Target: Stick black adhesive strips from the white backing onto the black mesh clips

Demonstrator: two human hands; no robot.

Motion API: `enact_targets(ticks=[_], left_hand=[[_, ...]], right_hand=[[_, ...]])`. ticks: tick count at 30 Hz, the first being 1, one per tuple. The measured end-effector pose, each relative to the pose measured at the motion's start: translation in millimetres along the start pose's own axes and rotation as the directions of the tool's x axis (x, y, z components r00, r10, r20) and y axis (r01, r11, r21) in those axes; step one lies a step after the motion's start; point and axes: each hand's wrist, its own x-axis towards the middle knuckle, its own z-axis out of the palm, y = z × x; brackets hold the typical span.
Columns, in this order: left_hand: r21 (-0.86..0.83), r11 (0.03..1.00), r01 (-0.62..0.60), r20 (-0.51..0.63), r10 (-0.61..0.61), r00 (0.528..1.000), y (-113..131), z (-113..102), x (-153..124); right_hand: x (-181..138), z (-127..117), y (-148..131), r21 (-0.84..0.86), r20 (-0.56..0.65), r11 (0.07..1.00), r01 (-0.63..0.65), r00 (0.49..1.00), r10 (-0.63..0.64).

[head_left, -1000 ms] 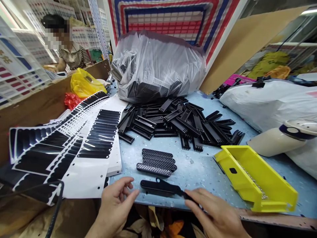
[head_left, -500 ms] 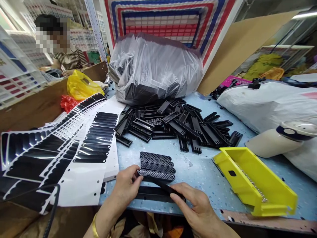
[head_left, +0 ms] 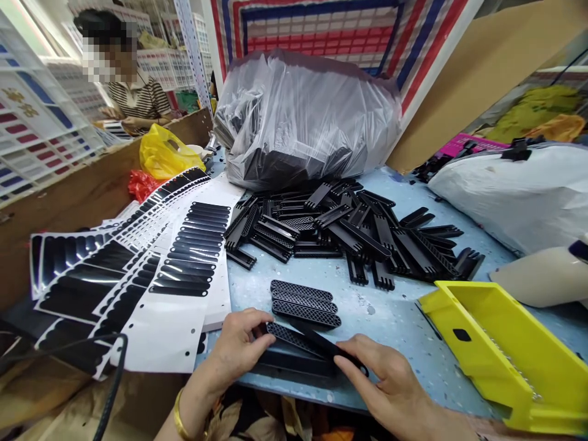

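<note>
Above the near table edge, my left hand [head_left: 245, 340] pinches the left end of a black mesh-patterned strip [head_left: 294, 338]. The thumb and fingers of my right hand [head_left: 383, 373] close on the right end of a smooth black strip [head_left: 328, 344], which slants across the mesh-patterned one; whether the two touch is unclear. Beneath them a longer black bar [head_left: 294, 362] lies along the table. Just beyond my hands, three mesh-patterned strips [head_left: 303, 305] lie side by side.
A heap of black slotted pieces [head_left: 344, 229] spreads behind, before a plastic-wrapped bundle [head_left: 307, 122]. Sheets of black strip-shaped stickers [head_left: 188, 251] lie left. At right stand a yellow bin [head_left: 505, 355] of small metal parts and a pale bottle [head_left: 537, 275]. A person [head_left: 133, 92] sits far left.
My left hand has lifted the nearest mesh-patterned strip away from its row and toward me. The smooth strip stays in my right hand. The view has shifted left.
</note>
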Motion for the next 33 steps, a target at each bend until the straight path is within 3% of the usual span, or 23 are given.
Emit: enact_targets(ticks=[6,13,19,33], left_hand=[[-0.006,1.000,0.029,0.004,-0.029,1.000,2.4,1.6,2.6],[-0.064,0.997,0.043,-0.072,-0.047,0.996,-3.2,8.1,3.5],[-0.180,0.982,0.062,-0.067,-0.075,0.995,-8.4,6.4,2.7],[-0.188,0.978,0.088,-0.044,-0.098,0.994,-4.7,4.9,1.8]], right_hand=[[13.2,7.6,2.4,0.012,0.025,0.995,0.098,0.995,-0.099],[26.8,13.5,1.4,-0.059,0.009,0.979,0.196,0.981,-0.196],[26.0,15.6,2.3,-0.125,0.005,0.965,0.232,0.972,-0.233],[24.9,18.2,3.2,-0.223,0.055,0.943,0.247,0.969,-0.240]])
